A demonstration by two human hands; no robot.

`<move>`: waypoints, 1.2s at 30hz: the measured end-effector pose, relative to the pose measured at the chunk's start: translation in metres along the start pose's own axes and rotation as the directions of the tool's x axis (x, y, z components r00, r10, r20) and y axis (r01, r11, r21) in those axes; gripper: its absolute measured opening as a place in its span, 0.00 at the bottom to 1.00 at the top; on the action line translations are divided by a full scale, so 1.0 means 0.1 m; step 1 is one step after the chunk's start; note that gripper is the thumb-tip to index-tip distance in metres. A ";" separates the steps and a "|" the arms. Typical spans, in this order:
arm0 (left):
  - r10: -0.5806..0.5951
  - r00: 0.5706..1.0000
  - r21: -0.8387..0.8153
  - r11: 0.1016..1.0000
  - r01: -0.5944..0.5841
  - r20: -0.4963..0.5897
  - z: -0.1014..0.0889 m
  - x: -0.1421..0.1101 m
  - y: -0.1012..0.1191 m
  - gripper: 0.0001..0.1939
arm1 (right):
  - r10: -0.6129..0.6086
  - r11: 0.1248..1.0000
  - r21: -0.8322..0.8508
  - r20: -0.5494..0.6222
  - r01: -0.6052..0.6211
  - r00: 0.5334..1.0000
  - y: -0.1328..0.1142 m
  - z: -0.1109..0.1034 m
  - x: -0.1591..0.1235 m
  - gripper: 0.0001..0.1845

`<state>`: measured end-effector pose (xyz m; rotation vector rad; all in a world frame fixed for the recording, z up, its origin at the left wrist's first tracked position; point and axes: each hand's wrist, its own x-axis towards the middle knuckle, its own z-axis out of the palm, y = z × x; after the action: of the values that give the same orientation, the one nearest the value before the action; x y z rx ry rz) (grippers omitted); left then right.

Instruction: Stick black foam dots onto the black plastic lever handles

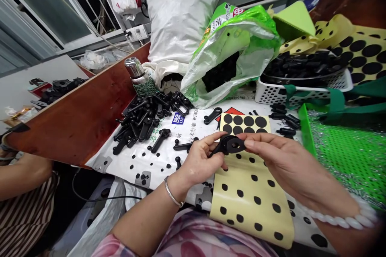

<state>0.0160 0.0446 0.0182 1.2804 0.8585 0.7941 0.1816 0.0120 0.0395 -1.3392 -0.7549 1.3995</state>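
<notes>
Near the middle of the view, my left hand (202, 160) grips a black plastic lever-like part (222, 144) with a round end. Between thumb and fingertips, my right hand (280, 156) pinches a thin black round pad (235, 144) with a small hole. The pad is right at the part's round end; whether it is stuck on, I cannot tell. Beneath both hands lies a yellow backing sheet (250, 204) with black round stickers on its far end and small black dots nearer me. Similar black parts (144, 118) are heaped to the left.
Behind stands an open green plastic bag (241, 44) of black pieces, beside a tall white sack (181, 12). A white basket (304, 90) and green mesh tray (346, 148) are right. A wooden board (90, 116) separates a co-worker's arm (24, 172) at left. A metal-capped bottle (140, 76) stands behind the heap.
</notes>
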 end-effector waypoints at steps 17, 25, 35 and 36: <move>-0.006 0.999 0.006 1.000 0.006 0.045 -0.01 -0.02 -0.01 0.37 | -0.063 0.993 -0.093 0.026 0.065 0.998 0.06 -0.03 0.06 0.19; 0.029 0.996 0.046 0.999 -0.026 -0.084 0.07 -0.01 -0.06 0.30 | -0.073 0.990 -0.116 0.016 0.074 0.997 0.12 -0.04 0.09 0.18; 0.000 0.992 0.082 0.997 0.010 -0.122 0.08 0.01 0.00 0.27 | -0.121 0.970 -0.213 -0.003 0.117 0.993 0.10 -0.03 0.10 0.14; -0.005 0.993 0.077 0.997 0.014 -0.116 0.07 0.01 0.01 0.27 | -0.137 0.965 -0.225 -0.004 0.132 0.991 0.10 -0.02 0.10 0.14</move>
<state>0.0227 0.0423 0.0195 1.3074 0.9959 0.8407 0.1829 0.0185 0.0267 -1.4435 -0.9962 1.2194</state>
